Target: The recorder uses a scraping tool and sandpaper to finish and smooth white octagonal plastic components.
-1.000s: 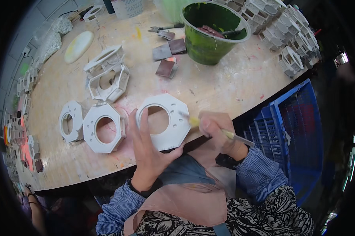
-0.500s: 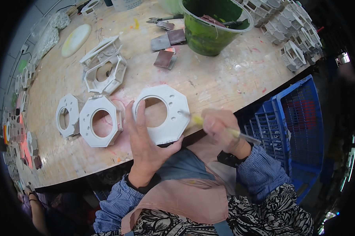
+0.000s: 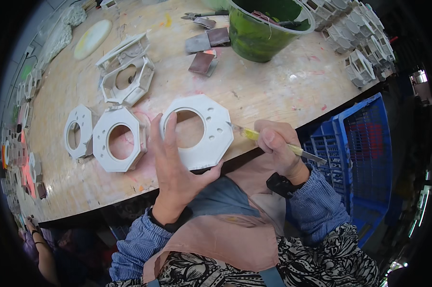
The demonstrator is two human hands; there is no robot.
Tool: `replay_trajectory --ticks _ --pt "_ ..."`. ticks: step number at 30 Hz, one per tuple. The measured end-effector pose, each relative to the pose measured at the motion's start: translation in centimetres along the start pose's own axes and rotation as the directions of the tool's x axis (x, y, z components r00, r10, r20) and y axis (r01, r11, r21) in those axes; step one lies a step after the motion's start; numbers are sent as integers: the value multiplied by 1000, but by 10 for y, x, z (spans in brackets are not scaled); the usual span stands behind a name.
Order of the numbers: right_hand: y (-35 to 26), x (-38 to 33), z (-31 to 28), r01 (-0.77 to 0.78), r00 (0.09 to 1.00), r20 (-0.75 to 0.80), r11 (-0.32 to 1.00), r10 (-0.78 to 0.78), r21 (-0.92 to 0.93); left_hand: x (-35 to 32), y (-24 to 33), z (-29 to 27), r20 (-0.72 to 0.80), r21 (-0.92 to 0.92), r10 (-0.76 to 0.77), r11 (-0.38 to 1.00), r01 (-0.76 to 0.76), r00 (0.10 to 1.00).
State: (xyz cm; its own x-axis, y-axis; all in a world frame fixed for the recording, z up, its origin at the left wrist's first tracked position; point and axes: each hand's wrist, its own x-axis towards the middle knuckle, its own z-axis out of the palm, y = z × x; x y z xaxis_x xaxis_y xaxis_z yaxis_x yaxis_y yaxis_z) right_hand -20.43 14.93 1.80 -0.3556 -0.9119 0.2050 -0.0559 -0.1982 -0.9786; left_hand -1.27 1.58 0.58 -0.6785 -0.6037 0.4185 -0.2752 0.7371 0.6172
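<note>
My left hand (image 3: 174, 165) grips a white octagonal piece (image 3: 219, 112) with a large round hole and several small dimples. Its fingers lie over the left side and reach the hole, while the thumb presses the lower right edge. In my right hand (image 3: 279, 147) is a knife with a yellow handle (image 3: 249, 133); metal shows at both ends. The knife tip meets or nearly meets the octagon's right edge. Left of my left hand stand two similar white octagonal pieces (image 3: 101, 155) (image 3: 73, 115). Behind them, two open white frames (image 3: 111, 91) lean together.
A green-stained bucket (image 3: 259, 45) stands at the back, with sandpaper pieces (image 3: 202, 63) and pliers (image 3: 196, 16) beside it. White parts (image 3: 359, 69) are piled at the back right. Right of the table edge sits a blue crate (image 3: 369, 158). Another person's arm (image 3: 43, 253) shows at lower left.
The knife and my right hand, blurred before, are now sharp, with the hand slightly higher and right. The whole scene has shifted a little as the view moved. My left hand keeps its hold.
</note>
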Motion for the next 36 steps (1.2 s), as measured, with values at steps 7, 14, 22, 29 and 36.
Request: replay_trajectory --ticks 7,14,22,29,36 --pt "-13 5 0 44 994 109 941 -8 -334 -1 0 0 -4 2 7 1000 -7 1000" --pt "-14 3 1 20 984 178 961 31 -276 0 -2 2 -25 -8 1 1000 -1 1000" --pt "-3 4 1 -47 997 56 979 59 -199 -1 -2 1 -7 25 12 1000 -12 1000" --pt "-4 2 3 -60 994 93 997 64 -52 -2 -2 1 -19 17 17 1000 -17 1000" --pt "3 -7 4 -50 999 23 994 48 92 0 -3 2 -10 22 12 1000 -12 1000"
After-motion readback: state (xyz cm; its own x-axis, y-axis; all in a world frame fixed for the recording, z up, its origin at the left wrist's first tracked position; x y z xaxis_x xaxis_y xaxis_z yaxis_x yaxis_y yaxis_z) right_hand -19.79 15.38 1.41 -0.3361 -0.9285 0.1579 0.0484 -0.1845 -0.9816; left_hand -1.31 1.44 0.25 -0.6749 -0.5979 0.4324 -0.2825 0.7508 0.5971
